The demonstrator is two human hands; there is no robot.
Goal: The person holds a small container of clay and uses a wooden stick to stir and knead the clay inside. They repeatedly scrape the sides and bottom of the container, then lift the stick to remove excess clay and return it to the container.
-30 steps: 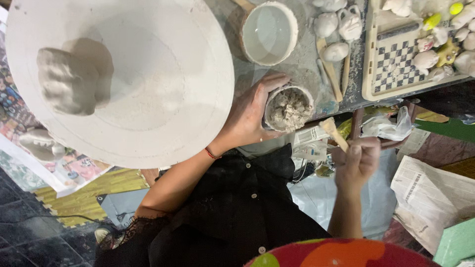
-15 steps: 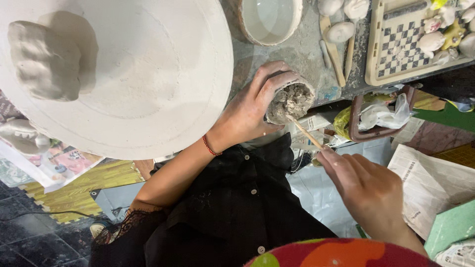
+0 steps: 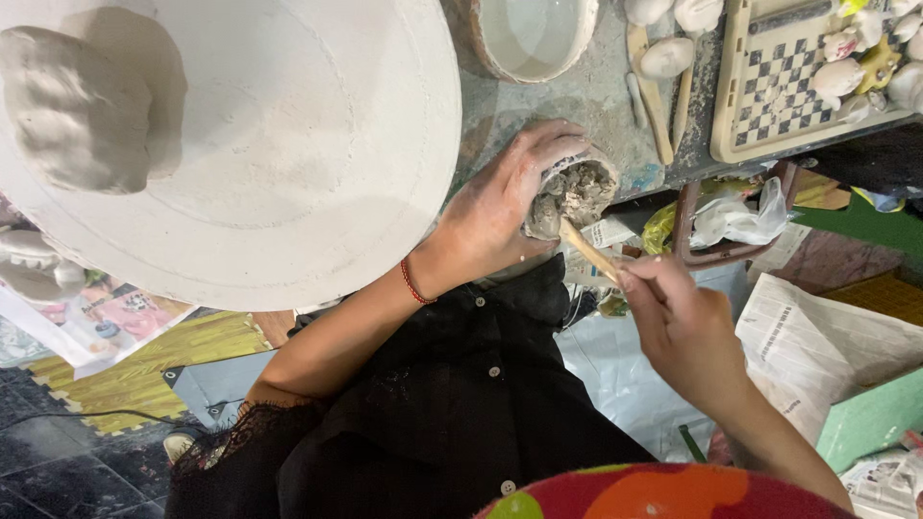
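My left hand (image 3: 500,207) wraps around a small clay-smeared cup (image 3: 577,192) filled with lumpy grey clay, tilted at the table's edge. My right hand (image 3: 678,322) grips a thin wooden stick (image 3: 588,250) whose tip pokes into the clay in the cup. A red thread bracelet (image 3: 413,284) circles my left wrist. To the left lies a large round white plaster disc (image 3: 288,154) with a lump of grey clay (image 3: 77,106) on it.
A white bowl (image 3: 534,38) stands at the top. Wooden tools (image 3: 654,91) and pale clay pieces lie beside a checkered tray (image 3: 788,82) at the top right. Newspaper (image 3: 827,336), plastic bags and a green board lie on the floor at right.
The view has closed in. My right hand has brought the stick from beside the cup up into the clay; my left hand has tilted the cup toward me.
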